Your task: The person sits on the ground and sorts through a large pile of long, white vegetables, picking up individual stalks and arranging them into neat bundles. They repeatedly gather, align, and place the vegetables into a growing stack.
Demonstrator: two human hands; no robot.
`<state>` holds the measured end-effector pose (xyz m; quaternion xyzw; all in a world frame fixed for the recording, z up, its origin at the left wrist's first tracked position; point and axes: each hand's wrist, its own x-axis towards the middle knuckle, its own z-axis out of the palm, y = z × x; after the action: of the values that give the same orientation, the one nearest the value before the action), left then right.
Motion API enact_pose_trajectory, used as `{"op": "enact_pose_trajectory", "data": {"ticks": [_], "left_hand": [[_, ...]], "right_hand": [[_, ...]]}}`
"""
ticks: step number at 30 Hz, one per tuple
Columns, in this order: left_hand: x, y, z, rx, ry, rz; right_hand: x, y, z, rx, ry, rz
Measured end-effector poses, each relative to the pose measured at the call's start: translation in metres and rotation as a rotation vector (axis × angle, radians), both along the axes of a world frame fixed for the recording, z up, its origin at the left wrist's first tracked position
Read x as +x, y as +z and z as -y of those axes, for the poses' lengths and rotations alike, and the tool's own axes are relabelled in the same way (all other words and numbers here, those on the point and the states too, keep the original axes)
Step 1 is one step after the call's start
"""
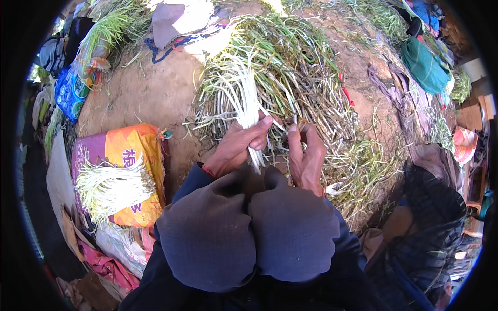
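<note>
My left hand [242, 145] grips a bunch of peeled white garlic-like shoots [245, 93]. Their leafy tips fan away from me, and the cut ends stick out below the fist. Just to the right, my right hand [305, 155] pinches a single thin stalk [294, 118] between thumb and fingers, with a brownish scrap beside the fingertips. Both hands are above my knees, at the near edge of a large heap of unpeeled green and brown stalks [311, 85]. Some of what the right fingers hold is hidden by the hand.
On my left, a bundle of clean white shoots [116, 186] lies on an orange and purple printed sack [144, 144]. Loose peelings [362, 171] litter the dirt floor at right. A dark mesh cloth [424, 233] lies near my right side, and a green sack [426, 64] farther off.
</note>
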<state>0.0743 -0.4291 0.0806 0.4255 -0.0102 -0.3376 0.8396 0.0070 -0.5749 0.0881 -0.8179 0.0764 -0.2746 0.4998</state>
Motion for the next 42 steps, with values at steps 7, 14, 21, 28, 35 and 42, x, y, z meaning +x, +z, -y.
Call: {"op": "enact_pose_trajectory", "data": {"ticks": [7,14,21,28,35,42], "left_hand": [[0.02,0.009,-0.021,-0.269,0.222,0.123],[0.055,0.019,-0.061,-0.379,0.416,0.211],[0.092,0.022,-0.107,-0.487,0.477,0.251],[0.084,0.014,-0.092,-0.516,0.369,0.093],[0.062,0.033,-0.048,-0.415,0.331,0.011],[0.053,0.036,-0.024,-0.406,0.231,0.019]], "right_hand": [[-0.02,0.007,0.06,-0.022,-0.283,-0.095],[-0.047,0.004,0.156,-0.048,-0.466,-0.128],[-0.066,-0.03,0.274,0.051,-0.413,-0.299],[-0.073,-0.001,0.231,-0.639,-0.529,-0.381],[-0.03,0.02,0.099,-0.213,0.106,-0.103],[0.015,-0.002,0.024,0.489,0.818,-0.434]]}}
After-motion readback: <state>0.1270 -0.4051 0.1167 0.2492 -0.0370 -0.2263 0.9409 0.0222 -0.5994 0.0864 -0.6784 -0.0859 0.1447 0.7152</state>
